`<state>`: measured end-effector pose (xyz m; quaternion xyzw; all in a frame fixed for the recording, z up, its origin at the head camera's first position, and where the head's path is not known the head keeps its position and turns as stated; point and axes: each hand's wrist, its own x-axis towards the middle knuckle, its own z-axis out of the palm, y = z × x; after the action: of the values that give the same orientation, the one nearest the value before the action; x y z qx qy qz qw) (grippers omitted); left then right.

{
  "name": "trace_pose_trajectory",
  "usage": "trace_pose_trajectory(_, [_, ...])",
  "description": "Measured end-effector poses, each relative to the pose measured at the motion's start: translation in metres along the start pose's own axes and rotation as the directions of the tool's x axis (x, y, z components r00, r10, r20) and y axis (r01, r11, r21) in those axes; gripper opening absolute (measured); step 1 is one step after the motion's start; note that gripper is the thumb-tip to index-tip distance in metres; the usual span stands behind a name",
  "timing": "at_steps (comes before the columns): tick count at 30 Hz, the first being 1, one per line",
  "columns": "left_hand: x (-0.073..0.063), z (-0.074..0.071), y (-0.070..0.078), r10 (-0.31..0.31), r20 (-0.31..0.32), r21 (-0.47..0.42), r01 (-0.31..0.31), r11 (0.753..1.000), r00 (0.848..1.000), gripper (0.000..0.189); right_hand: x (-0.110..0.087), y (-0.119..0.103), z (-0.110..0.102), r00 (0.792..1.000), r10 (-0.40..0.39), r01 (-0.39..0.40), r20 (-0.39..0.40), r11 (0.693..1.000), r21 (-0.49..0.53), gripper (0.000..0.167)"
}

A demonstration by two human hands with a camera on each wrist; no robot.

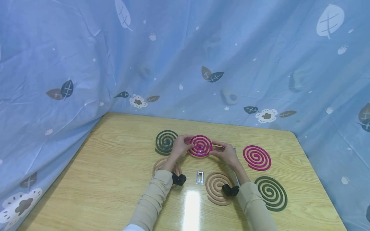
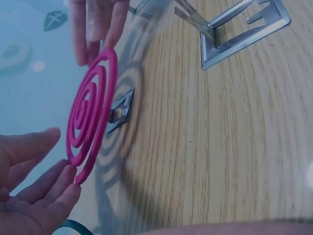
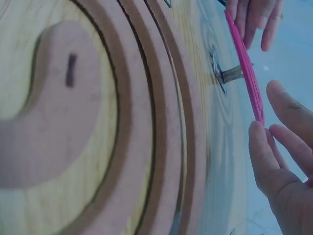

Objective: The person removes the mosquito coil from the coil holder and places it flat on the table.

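A pink mosquito coil point(image 1: 200, 146) is raised above the table, with its shadow on the wood in the left wrist view. My left hand point(image 1: 180, 145) pinches its left edge by the fingertips. At the opposite edge, the thumb and fingers of my right hand point(image 1: 226, 153) grip the rim. Under the coil stands a metal coil stand point(image 3: 230, 74), its upright reaching the coil's underside in the right wrist view. Whether the upright is set into the coil I cannot tell. A second metal stand point(image 1: 200, 183) lies nearer me on the table.
A dark green coil point(image 1: 166, 142) lies left of my left hand. A tan coil point(image 1: 154, 167) is partly under my left forearm. Toward the right lie another tan coil point(image 1: 218, 185), a pink coil point(image 1: 256, 156) and a green coil point(image 1: 270, 192). A blue curtain point(image 1: 185, 57) borders the table.
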<state>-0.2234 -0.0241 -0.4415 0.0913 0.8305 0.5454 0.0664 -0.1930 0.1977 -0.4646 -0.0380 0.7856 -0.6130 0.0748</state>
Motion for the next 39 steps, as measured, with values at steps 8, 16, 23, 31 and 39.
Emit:
trace_pose_trajectory(8, [-0.002,0.003,0.005,-0.015,-0.018,-0.010,0.014,1.000,1.000,0.035,0.002,-0.002,0.003,1.000,-0.003,0.002,-0.019,1.000,-0.025,0.057])
trace_pose_trajectory(16, [-0.003,0.002,0.006,-0.011,-0.041,-0.026,0.010,1.000,0.999,0.036,0.005,-0.002,0.006,0.999,0.027,-0.027,-0.034,1.000,-0.010,0.060])
trace_pose_trajectory(23, [-0.001,0.001,0.003,-0.033,-0.060,-0.027,0.032,0.999,0.998,0.032,0.009,0.002,0.004,0.999,0.028,-0.028,-0.025,1.000,-0.009,0.064])
trace_pose_trajectory(31, [-0.005,-0.002,0.004,0.024,-0.098,-0.028,-0.027,0.999,0.995,0.028,0.007,0.001,-0.004,0.999,-0.026,0.024,0.024,0.998,0.060,0.063])
trace_pose_trajectory(39, [-0.005,-0.001,0.000,0.021,-0.078,-0.008,-0.021,1.000,0.997,0.025,0.006,0.004,-0.012,0.999,-0.048,0.047,0.017,0.996,0.076,0.057])
